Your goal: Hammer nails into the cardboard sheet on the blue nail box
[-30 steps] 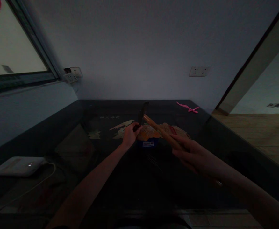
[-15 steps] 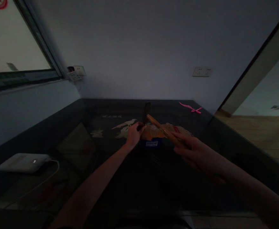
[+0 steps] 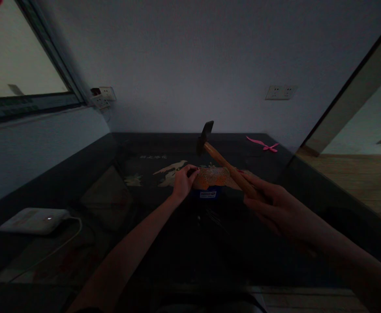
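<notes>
My right hand [image 3: 273, 200] is wrapped round the wooden handle of a hammer [image 3: 225, 164]. The hammer's dark head is raised over the table, above and slightly beyond my left hand [image 3: 183, 181]. Thumb and forefinger of my left hand pinch together at the left end of a tan and orange speckled piece [image 3: 214, 177]; anything between the fingertips is too small and dark to make out. Under the speckled piece sits a blue box [image 3: 209, 194] with a pale label on its front. The hammer handle hides part of the speckled piece on its right.
On the dark glossy table [image 3: 164, 261] lies a white power bank [image 3: 35, 221] with a cable, at the left. A pink ribbon [image 3: 265, 145] lies at the far right corner. Wall sockets [image 3: 281, 92] are on the wall behind, with a window [image 3: 17, 52] at the left.
The hammer head has risen from close to my left fingertips to higher above them. My right hand has shifted slightly right; my left hand stays pinched at the speckled piece.
</notes>
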`<state>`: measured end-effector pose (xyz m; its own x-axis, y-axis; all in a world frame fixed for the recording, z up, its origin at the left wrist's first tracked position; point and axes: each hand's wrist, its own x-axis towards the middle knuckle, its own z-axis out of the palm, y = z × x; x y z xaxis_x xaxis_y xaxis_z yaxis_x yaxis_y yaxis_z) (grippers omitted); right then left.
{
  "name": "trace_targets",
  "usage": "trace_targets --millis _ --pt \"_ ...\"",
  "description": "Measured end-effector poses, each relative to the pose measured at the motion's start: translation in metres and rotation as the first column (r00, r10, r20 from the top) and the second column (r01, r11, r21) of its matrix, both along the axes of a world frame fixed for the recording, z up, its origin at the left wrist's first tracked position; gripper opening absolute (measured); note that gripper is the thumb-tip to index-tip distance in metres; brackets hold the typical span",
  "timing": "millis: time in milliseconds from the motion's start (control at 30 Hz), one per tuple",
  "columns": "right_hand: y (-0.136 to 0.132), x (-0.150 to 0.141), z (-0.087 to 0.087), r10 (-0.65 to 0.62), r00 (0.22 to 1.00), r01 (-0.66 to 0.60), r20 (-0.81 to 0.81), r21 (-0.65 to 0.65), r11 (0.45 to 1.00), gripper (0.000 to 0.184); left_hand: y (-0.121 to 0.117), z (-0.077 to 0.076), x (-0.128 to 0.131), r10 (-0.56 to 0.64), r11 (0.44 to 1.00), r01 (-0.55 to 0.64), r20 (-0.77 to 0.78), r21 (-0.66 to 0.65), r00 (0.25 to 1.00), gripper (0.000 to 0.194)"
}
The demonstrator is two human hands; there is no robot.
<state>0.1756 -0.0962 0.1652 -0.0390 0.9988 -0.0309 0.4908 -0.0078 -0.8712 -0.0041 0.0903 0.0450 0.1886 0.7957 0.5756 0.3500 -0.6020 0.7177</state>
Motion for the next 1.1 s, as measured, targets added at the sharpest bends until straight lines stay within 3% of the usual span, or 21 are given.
trace_targets --millis 200,433,600,800,1100 --pt "-0.004 -0.001 -0.006 0.015 0.997 -0.008 0.075 -0.096 0.995 0.062 -0.001 0.001 0.000 0.013 1.000 -0.013 -0.034 -0.011 0.999 0.008" --pt "-0.007 -0.003 -0.003 -0.012 0.997 0.017 0.073 -0.075 0.997 0.066 -0.003 0.004 0.002 0.035 0.999 -0.037 -0.032 -0.038 0.999 0.005" --pt "-0.003 -0.004 -0.008 0.065 0.998 -0.064 0.015 -0.066 0.996 0.060 -0.002 0.002 0.002 0.034 0.999 -0.035 -0.046 -0.026 0.998 0.008" --pt "-0.007 -0.006 -0.003 -0.007 1.000 0.006 -0.018 -0.050 0.999 0.064 -0.002 0.002 0.001 0.000 1.000 -0.001 -0.025 -0.012 1.000 0.006" --pt "-0.003 -0.002 -0.010 0.042 0.999 -0.043 -0.016 -0.080 0.996 0.062 -0.001 0.002 0.001 0.001 1.000 -0.001 -0.056 -0.005 0.998 0.007"
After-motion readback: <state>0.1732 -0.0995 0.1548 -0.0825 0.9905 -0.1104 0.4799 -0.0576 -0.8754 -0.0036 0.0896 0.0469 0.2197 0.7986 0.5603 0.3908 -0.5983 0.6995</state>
